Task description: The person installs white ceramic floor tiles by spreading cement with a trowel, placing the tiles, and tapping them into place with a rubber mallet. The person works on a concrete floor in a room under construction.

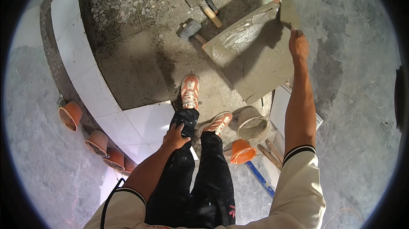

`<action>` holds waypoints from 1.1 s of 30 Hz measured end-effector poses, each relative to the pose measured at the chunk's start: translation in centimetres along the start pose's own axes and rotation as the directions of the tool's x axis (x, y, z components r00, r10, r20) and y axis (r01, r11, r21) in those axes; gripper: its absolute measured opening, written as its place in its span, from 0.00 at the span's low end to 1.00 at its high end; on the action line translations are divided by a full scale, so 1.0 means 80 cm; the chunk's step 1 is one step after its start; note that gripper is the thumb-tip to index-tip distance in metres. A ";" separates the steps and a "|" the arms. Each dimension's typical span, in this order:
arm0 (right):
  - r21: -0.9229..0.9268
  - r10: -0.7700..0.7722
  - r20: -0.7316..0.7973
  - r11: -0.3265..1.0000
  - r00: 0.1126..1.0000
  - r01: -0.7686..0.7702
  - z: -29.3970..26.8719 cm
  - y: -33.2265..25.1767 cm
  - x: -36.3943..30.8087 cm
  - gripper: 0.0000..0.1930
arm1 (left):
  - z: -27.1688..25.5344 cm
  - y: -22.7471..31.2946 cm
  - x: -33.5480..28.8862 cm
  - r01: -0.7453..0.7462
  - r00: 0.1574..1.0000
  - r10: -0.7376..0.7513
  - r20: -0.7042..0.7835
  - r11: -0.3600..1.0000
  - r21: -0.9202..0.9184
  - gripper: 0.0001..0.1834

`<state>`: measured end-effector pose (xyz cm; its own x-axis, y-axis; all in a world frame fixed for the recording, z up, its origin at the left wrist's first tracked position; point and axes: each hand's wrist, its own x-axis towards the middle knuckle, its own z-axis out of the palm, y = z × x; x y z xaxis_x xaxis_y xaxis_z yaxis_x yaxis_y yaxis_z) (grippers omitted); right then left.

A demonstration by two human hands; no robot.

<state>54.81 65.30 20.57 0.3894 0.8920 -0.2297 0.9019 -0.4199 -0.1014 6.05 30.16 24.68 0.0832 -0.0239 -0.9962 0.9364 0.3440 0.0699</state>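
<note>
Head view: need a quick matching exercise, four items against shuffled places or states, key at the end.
Column one
1. Left hand
2. Right hand
3. Mallet
4. Blue bar

Column two
A. Lying next to the bright orange bucket
B. Gripping the handle of the trowel
C. Dark grey head, lying by the left edge of the mortar-coated slab
D. Resting at the knee of the black trousers

Pairs: 1-D, 2-B, 3-C, 4-A
</note>
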 end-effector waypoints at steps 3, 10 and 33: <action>-0.043 -0.109 -0.068 0.993 0.992 0.106 0.026 0.031 -0.035 0.19 | 0.002 -0.005 0.003 -0.002 1.000 0.002 0.004 1.000 -0.009 0.50; 0.026 -0.182 0.193 0.983 0.964 0.180 0.050 -0.001 -0.182 0.21 | -0.016 0.006 0.004 0.047 0.999 -0.047 0.015 0.999 -0.013 0.50; 0.283 0.425 0.220 0.833 0.878 -0.474 0.014 0.088 -0.180 0.29 | -0.007 0.017 0.016 0.014 1.000 -0.014 -0.008 0.998 0.063 0.51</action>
<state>55.32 49.29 22.12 0.6841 0.5678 -0.4579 0.5140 -0.8207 -0.2497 7.28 31.11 23.47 0.0674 -0.0211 -0.9975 0.9572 0.2835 0.0587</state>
